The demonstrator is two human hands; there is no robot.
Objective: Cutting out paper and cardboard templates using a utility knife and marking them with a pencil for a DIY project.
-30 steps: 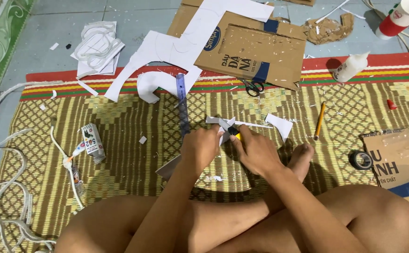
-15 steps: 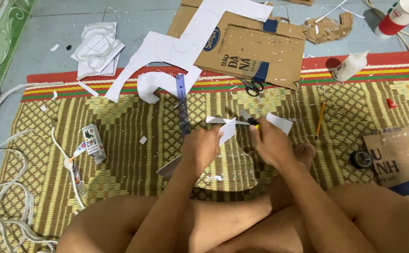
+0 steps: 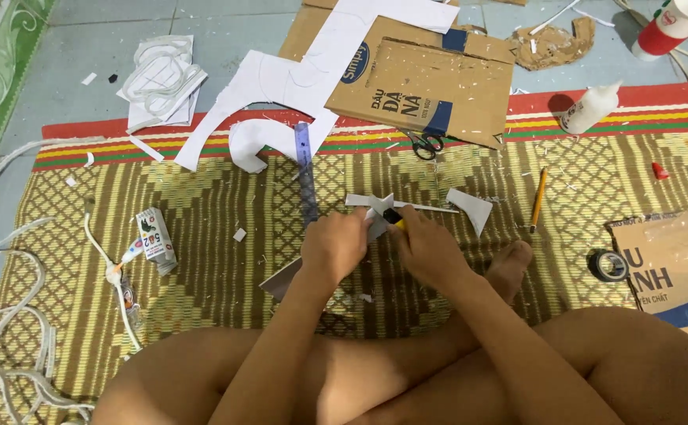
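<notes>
A person sits cross-legged on a woven mat [image 3: 202,260], both hands meeting over a white cut-out piece [image 3: 375,212] at the mat's middle. The left hand [image 3: 334,245] presses down on the piece with fingers curled over its near edge; the right hand [image 3: 427,248] is clenched around a yellow-and-black cutter [image 3: 393,218], its tip touching the piece. A triangular white scrap [image 3: 471,208] lies just beside the right hand, a pencil [image 3: 538,198] a little farther right. A clear ruler [image 3: 306,175] runs away from the left hand toward the mat's red far edge, where scissors [image 3: 425,145] and a cardboard sheet [image 3: 423,83] lie. Open mat stretches left of the hands as far as a small glue box [image 3: 156,236]; a tape roll [image 3: 608,265] sits near the right knee.
</notes>
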